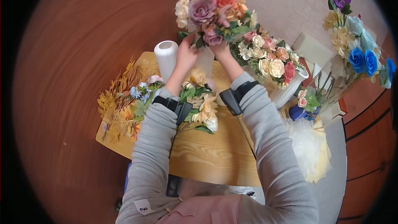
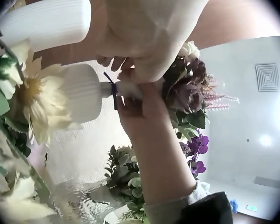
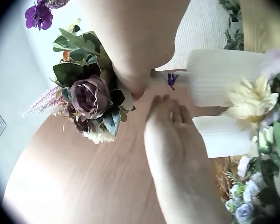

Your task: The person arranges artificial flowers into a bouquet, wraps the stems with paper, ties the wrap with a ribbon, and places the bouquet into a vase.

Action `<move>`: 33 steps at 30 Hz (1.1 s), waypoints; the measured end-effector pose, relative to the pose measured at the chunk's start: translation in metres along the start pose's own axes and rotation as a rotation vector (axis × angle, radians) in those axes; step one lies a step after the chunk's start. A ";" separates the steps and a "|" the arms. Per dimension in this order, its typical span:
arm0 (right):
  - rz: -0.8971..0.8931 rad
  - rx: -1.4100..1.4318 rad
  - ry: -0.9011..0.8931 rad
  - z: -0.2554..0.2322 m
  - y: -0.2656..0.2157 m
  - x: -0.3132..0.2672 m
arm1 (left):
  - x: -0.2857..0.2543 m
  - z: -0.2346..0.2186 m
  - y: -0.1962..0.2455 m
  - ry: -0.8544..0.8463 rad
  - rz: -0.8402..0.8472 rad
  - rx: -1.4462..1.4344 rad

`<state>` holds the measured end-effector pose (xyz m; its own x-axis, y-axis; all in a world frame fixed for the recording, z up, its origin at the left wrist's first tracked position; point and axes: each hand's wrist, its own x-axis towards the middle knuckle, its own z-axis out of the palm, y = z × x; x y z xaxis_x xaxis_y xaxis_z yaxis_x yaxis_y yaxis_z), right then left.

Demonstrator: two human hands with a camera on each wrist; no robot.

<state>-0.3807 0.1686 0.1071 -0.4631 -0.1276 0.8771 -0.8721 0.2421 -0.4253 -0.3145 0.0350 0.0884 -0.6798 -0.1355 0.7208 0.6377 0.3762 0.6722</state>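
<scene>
A bouquet (image 1: 215, 16) of mauve, orange and cream flowers is held up over a white ribbed vase (image 1: 205, 63). My right hand (image 2: 147, 126) grips its white-wrapped stems (image 2: 130, 90), which carry a dark purple ribbon tie (image 2: 114, 90). The stem end lies right at the mouth of the vase (image 2: 81, 93). Beside the stems, my left hand (image 3: 170, 140) has loosely bent fingers, with fingertips close to the wrapping and nothing visible in them. In the head view, the blooms partly hide my left hand (image 1: 188, 56) and right hand (image 1: 223, 52).
Another white vase (image 1: 166, 60) stands at the left. Loose dried and artificial flowers (image 1: 124, 99) lie on the wooden table (image 1: 207, 153), with cream blooms (image 1: 205, 108) in the middle. At the right are a filled vase (image 1: 286, 93), tall blue roses (image 1: 362, 61) and wrapping sheets (image 1: 309, 147).
</scene>
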 end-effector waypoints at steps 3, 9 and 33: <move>-0.014 0.037 0.019 0.023 0.032 -0.029 | -0.005 0.015 0.000 0.074 0.008 0.060; 0.113 -0.038 -0.044 0.007 -0.017 -0.036 | -0.016 0.014 -0.005 0.053 -0.052 -0.048; 0.208 0.198 0.150 0.002 -0.006 -0.060 | -0.022 0.016 -0.009 0.055 -0.259 -0.586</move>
<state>-0.3478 0.1728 0.0562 -0.6194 0.0515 0.7834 -0.7815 0.0545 -0.6215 -0.3110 0.0489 0.0644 -0.8288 -0.2079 0.5196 0.5580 -0.2363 0.7955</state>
